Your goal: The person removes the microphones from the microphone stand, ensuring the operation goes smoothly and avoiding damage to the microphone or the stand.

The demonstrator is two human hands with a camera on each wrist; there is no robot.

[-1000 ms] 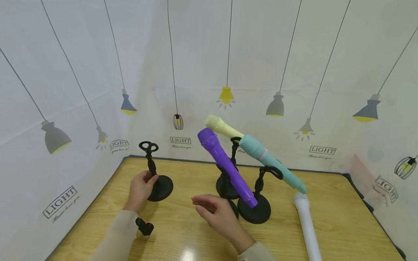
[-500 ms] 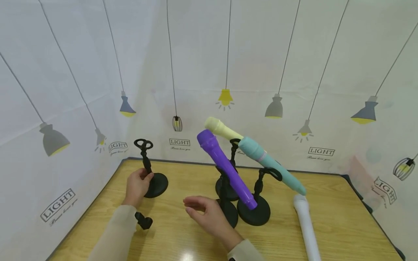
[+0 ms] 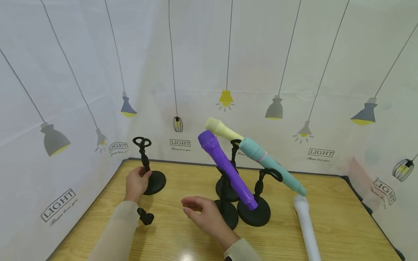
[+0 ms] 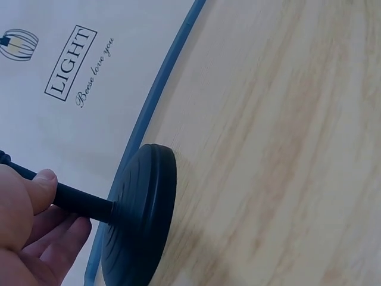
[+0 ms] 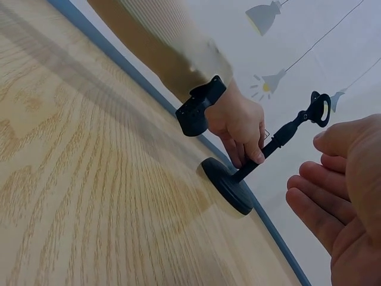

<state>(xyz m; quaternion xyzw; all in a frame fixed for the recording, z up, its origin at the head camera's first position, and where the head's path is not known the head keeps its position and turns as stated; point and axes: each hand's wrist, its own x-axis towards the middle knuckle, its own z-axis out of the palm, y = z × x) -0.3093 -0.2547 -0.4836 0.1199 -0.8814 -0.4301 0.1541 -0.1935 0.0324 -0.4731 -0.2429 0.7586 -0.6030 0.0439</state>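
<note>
Shifted slightly left and far, the black round-based stand [image 3: 156,183], pinched by the left hand [image 3: 136,183], seems mid-adjustment; the right hand [image 3: 207,214], relaxed, holds nothing.

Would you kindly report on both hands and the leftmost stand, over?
Left hand gripping leftmost stand. Right hand holding nothing. No microphone on that stand. Nothing visibly in its way.

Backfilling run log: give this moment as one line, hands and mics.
left hand: gripping leftmost stand | right hand: empty | purple microphone, teal microphone, yellow microphone: on other stands | white microphone: on table
</note>
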